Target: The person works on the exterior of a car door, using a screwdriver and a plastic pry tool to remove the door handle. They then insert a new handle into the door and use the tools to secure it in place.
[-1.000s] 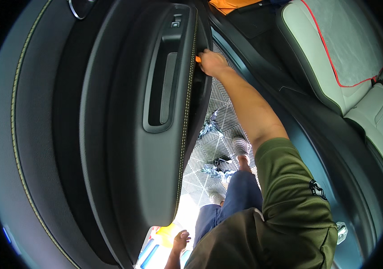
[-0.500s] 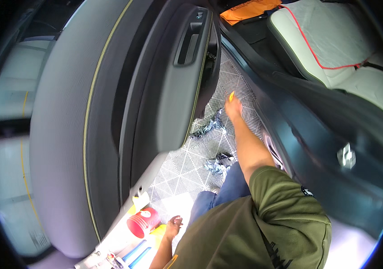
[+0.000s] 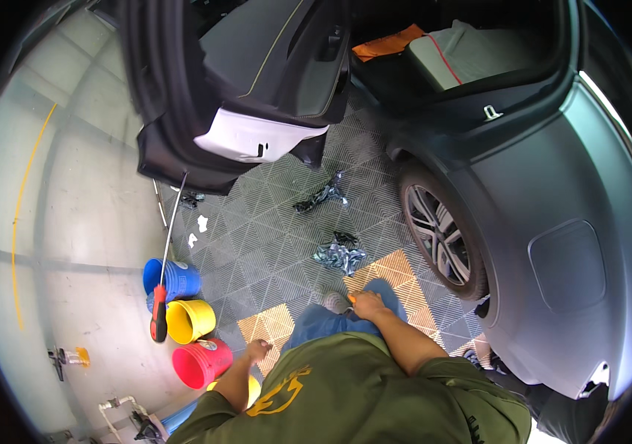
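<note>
My right hand (image 3: 368, 305) is closed in front of my thighs around a small orange-yellow piece (image 3: 351, 298). Only its end sticks out between the fingers, so its kind is hidden. My left hand (image 3: 259, 350) hangs at my left side, fingers loosely bent and nothing visible in them. Its nearest neighbours are a red bucket (image 3: 203, 362) and a yellow bucket (image 3: 191, 320). Ahead stands an open car door (image 3: 264, 137). A screwdriver (image 3: 159, 314) with a red and black handle and a long shaft reaches up to the door's lower edge, apart from both hands.
Crumpled dark shiny sheets (image 3: 323, 194) lie on the grey tiled floor (image 3: 256, 244). A blue bucket (image 3: 171, 280) stands by the pale wall (image 3: 94, 222). To the right are the car's rear wheel (image 3: 442, 233) and rear side panel (image 3: 545, 214). A covered seat (image 3: 471, 55) shows inside.
I have moved back from between the door and the car body. My right arm, stretched forward before, is now drawn in near my thighs, still holding the small piece.
</note>
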A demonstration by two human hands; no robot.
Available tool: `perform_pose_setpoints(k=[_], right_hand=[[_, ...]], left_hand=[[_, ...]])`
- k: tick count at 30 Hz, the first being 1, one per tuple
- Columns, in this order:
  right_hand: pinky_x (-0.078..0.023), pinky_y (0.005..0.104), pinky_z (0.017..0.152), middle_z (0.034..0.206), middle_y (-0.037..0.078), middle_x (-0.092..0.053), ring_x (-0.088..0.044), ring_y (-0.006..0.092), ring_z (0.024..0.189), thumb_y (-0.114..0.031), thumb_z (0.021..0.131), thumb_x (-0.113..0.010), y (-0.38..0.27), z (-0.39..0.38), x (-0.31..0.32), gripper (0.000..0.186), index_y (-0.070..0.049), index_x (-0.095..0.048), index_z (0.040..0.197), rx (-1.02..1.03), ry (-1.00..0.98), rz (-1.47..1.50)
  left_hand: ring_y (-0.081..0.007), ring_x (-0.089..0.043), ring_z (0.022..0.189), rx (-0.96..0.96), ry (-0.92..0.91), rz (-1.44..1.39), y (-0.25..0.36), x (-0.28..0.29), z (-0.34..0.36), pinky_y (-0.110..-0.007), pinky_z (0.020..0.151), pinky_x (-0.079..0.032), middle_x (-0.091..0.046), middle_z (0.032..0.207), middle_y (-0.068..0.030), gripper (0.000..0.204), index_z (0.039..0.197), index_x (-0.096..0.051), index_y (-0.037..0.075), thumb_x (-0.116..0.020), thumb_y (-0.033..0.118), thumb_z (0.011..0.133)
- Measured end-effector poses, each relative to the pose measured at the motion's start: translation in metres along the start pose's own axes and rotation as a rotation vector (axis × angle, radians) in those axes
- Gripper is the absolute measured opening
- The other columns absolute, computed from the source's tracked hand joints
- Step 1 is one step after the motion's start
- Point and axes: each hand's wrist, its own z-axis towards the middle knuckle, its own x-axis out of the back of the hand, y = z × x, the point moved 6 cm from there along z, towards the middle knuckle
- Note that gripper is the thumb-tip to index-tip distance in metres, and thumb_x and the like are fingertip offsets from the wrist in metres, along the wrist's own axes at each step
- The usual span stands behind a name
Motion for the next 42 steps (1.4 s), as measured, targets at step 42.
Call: perform_pose_setpoints(k=[42], right_hand=[[-0.051, 0.0472, 0.076, 0.094, 0.021, -0.068, -0.065, 0.0375, 0.089, -0.025, 0.084, -0.054, -0.502, 0.135, -0.177, 0.03, -0.004, -0.067, 0.101, 0.188, -0.105, -0.039]], left_hand=[[-0.0165, -0.051, 0.057, 0.038, -0.321, -1.041, -0.486, 0.068, 0.063, -0.033, 0.042, -0.038, -0.048, 0.074, -0.0006, 0.013, 0.097, -0.054, 0.016, -0.042, 0.015, 0.092]])
